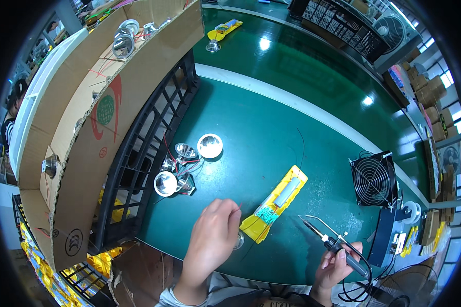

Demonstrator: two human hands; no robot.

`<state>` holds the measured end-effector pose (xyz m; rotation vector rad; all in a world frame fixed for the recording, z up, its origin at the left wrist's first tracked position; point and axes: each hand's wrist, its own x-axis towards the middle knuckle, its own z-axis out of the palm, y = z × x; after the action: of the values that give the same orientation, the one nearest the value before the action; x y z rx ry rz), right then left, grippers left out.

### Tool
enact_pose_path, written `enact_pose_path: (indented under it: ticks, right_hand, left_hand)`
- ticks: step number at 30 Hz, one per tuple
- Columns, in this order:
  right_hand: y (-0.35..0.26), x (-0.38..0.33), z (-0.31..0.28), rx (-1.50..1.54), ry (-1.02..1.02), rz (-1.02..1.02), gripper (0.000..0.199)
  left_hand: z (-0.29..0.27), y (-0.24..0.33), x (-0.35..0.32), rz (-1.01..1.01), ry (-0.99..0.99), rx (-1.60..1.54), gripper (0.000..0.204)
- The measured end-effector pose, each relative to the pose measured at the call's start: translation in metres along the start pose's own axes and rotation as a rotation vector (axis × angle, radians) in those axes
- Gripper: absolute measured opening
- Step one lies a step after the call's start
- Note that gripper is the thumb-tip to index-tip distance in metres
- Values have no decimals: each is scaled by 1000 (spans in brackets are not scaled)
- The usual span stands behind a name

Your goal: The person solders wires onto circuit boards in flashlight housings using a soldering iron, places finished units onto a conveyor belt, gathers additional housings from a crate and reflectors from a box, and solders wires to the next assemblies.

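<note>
My left hand [216, 231] is closed in a pinch, with the end of a thin red wire [241, 205] showing at its fingertips. Partly hidden behind that hand is a silver reflector cup [239, 241]. Just to the right lies a yellow plastic housing [261, 232], carrying a grey-blue cylindrical battery [287, 192] and a small green circuit board [267, 214]. A dark wire rises from its far end. My right hand [338, 267] is wrapped round a soldering iron [351, 262] with a thin metal guide tube; its tip points left toward the housing, apart from it.
Several reflector cups with wires [187, 151] lie left on the green table. Beyond them stand a black crate [133, 169] and a cardboard box [82, 169]. A black fan [372, 180] and a soldering station [383, 238] stand right. Another yellow housing [219, 33] lies far off.
</note>
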<state>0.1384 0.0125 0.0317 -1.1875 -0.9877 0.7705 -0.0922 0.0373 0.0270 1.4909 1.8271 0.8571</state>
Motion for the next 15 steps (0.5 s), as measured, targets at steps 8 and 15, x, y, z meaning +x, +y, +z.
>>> enact_pose_path:
  ticks: [8,15]
  right_hand:
    - [-7,2,3,48,-139,169,29]
    - [-14,17,16,-10,-191,219,30]
  left_hand:
    - [28,1,-28,139,354,-123,7]
    - [43,3,-31,174,410,-48,14]
